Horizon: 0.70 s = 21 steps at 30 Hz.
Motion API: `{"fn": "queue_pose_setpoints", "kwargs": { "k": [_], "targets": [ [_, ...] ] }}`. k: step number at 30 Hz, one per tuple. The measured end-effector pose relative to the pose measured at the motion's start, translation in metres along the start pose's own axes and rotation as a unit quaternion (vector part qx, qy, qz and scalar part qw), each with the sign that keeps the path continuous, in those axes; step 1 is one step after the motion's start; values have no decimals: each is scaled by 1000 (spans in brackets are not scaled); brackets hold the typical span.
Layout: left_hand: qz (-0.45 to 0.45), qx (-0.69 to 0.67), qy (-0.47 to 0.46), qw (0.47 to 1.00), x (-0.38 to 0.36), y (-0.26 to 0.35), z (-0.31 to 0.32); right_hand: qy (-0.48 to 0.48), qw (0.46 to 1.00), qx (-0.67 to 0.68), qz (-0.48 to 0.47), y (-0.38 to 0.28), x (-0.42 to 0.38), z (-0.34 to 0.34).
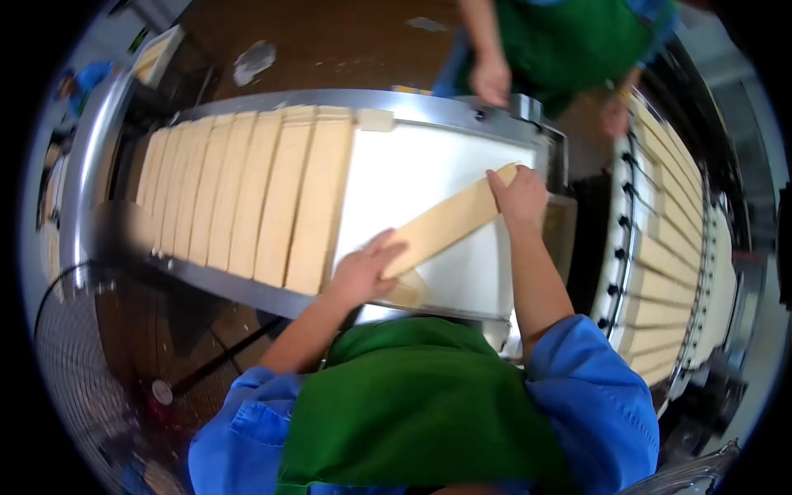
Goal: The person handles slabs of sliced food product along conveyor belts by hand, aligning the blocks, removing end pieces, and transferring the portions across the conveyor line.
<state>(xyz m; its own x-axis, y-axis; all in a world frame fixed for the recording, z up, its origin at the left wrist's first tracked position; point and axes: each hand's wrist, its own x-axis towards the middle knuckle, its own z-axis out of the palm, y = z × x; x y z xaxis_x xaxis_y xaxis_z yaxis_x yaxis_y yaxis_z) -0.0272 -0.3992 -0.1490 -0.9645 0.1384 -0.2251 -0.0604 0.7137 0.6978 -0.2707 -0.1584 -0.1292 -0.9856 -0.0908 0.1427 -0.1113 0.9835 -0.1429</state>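
A long, flat, pale tan strip (450,221) lies at a slant over the white surface (392,177) in front of me. My left hand (361,274) is closed on its near left end, and my right hand (521,198) grips its far right end, thumb on top. Just below the strip, by my left hand, is a smaller tan piece (410,289), partly covered. To the left, several similar strips (247,194) lie side by side in a row. A short tan piece (375,120) sits at the row's far right corner.
Metal rails (412,105) edge the work surface. Across it stands a person in a green apron (569,45), one hand (492,80) near the far rail. At right runs another conveyor (660,280) carrying tan strips. A wire-caged fan (91,371) stands at lower left.
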Motion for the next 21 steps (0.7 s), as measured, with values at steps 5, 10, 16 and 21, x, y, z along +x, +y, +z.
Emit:
{"fn": "queue_pose_setpoints", "kwargs": {
  "k": [5, 10, 16, 21],
  "targets": [
    [-136, 165, 40, 976, 31, 0, -10, -59, 972, 216, 72, 70, -63, -12],
    [-108, 212, 66, 969, 77, 62, 21, -168, 931, 302, 117, 115, -114, -70],
    [130, 179, 141, 965, 105, 126, 90, -32, 949, 293, 113, 225, -203, -80],
    [273, 112, 126, 947, 86, 241, 160, 37, 955, 224, 189, 310, -325, -204]
  ]
}}
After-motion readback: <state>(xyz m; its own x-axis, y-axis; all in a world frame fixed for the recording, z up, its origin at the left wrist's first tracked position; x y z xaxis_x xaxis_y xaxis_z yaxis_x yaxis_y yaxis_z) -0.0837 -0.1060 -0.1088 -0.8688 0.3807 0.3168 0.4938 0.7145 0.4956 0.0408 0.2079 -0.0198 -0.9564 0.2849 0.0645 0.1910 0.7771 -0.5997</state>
